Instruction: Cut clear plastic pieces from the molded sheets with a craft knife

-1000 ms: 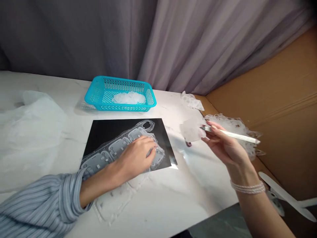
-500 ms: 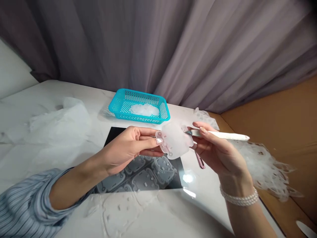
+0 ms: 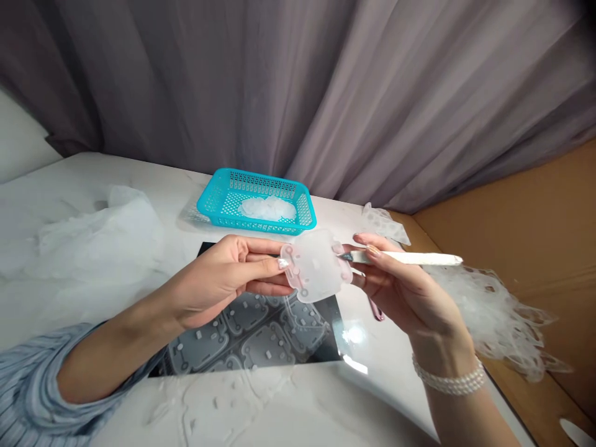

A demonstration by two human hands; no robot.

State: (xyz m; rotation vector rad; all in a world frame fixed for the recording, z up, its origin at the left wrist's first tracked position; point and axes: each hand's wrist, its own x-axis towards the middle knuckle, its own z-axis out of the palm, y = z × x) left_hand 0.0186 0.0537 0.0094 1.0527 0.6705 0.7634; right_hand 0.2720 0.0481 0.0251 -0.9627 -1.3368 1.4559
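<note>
My left hand [image 3: 228, 279] pinches the left edge of a small translucent plastic piece [image 3: 314, 266] and holds it in the air above a black mat [image 3: 218, 248]. My right hand [image 3: 405, 292] steadies the piece's right edge and grips a thin white-handled knife [image 3: 410, 257], its blade tip touching the piece. A translucent sheet of similar moulded pieces [image 3: 246, 341] lies on the mat below.
A turquoise basket [image 3: 209, 198] with several translucent pieces stands behind the mat. Crumpled plastic [image 3: 93, 236] lies at the left. A pile of cut scrap [image 3: 493, 316] sits on a cardboard box [image 3: 535, 248] at the right. A pink tool [image 3: 375, 308] lies under my right hand.
My left hand lifted off the sheet on the mat and came up to hold the piece with my right hand. Since half a second ago the piece has shifted slightly left.
</note>
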